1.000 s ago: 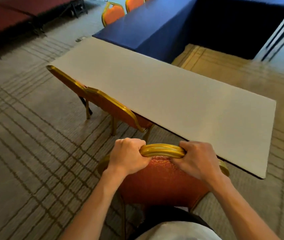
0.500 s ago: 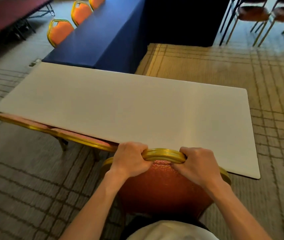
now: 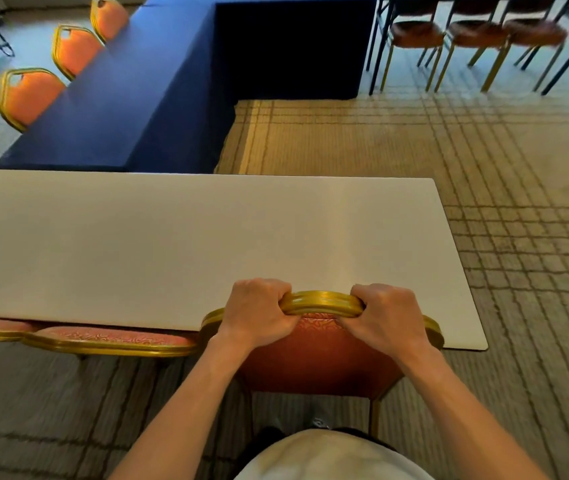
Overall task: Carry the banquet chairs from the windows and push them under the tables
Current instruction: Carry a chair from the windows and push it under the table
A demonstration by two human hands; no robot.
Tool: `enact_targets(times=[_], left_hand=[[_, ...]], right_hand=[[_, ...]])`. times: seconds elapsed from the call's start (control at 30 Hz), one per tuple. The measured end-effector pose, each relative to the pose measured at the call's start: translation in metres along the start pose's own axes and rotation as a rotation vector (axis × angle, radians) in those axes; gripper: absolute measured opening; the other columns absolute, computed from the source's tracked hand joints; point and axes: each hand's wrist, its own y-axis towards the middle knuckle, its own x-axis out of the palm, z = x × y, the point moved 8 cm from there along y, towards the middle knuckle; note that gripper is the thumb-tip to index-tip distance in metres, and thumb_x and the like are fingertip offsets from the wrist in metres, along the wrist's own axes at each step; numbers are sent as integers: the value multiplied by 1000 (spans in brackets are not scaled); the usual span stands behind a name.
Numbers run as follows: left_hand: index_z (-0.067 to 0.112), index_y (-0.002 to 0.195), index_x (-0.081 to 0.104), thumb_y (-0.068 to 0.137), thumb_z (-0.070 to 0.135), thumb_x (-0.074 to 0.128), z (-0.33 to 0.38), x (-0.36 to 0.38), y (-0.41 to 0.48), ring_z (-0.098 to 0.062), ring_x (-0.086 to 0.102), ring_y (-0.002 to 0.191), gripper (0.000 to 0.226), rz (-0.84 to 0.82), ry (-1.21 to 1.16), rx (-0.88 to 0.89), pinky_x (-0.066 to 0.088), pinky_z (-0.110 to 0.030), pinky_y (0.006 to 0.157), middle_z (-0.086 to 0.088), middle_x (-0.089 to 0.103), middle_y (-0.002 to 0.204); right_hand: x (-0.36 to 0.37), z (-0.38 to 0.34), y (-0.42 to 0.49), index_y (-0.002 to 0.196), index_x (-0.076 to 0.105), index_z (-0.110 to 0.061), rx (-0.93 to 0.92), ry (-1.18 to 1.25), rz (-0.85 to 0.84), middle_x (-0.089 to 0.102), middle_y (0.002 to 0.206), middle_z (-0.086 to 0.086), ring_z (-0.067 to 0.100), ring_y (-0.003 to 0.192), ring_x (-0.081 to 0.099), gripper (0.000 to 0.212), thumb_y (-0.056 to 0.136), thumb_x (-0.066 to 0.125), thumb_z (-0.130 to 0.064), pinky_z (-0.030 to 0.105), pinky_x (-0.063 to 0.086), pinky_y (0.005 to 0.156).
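Head view.

- Far left: three orange chairs (image 3: 30, 95) in a row against a blue-draped bench (image 3: 130, 98).
- Near left: two chair backs (image 3: 113, 341) side by side at the near edge of the white bench (image 3: 172, 244), their seats hidden beneath it.
- Centre: left grip (image 3: 258, 310), fingers curled round the gold top rail of the chair (image 3: 321, 358). This chair stands at the white bench's near edge, just beside the tucked pair and towards the bench's right end. Whether the back touches the edge cannot be told.
- Right of centre: right grip (image 3: 383, 313), fingers curled round the same rail, with bare rail between the two grips.
- Far right, top: three dark-seated chairs (image 3: 477, 32) with gold legs.
- Floor: lined carpet (image 3: 483, 202).
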Motion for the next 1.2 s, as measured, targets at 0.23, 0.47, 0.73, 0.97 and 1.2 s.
enact_targets(times=[0.23, 0.47, 0.73, 0.97, 1.2], left_hand=[[27, 57, 42, 68, 49, 67, -25, 28, 7, -18, 56, 56, 35, -93, 47, -35, 31, -26, 56, 7, 56, 57], [24, 56, 46, 65, 48, 64, -52, 39, -1, -13, 46, 51, 31, -104, 13, -82, 31, -25, 53, 11, 44, 52], [27, 59, 41, 68, 47, 64, -43, 42, -20, -14, 46, 53, 32, -111, -21, -69, 28, -26, 53, 11, 45, 56], [25, 70, 56, 74, 45, 67, -31, 50, -67, -15, 55, 65, 23, -167, -55, -28, 37, -29, 57, 11, 57, 69], [32, 90, 58, 82, 56, 63, -11, 64, -150, -11, 59, 88, 25, -372, -37, -48, 48, -36, 73, 15, 57, 90]], right_hand=[[34, 3, 2, 54, 48, -22, 50, -4, -52, 54, 50, -2, 24, 45, 54, 41, 75, 57, -56, 29, 35, 44], [56, -5, 0, 58, 53, -22, 77, 2, -80, 55, 53, -6, 19, 48, 54, 35, 73, 54, -54, 24, 25, 50], [51, -7, -21, 63, 55, -22, 80, -24, -59, 56, 57, -5, 20, 53, 57, 37, 75, 56, -57, 24, 27, 48], [51, -21, -69, 70, 54, -25, 88, -13, -130, 59, 66, -7, 20, 65, 59, 39, 79, 61, -62, 29, 33, 50], [55, -47, -150, 105, 70, -37, 131, -22, -372, 74, 97, -12, 14, 95, 69, 40, 82, 52, -65, 32, 48, 69]])
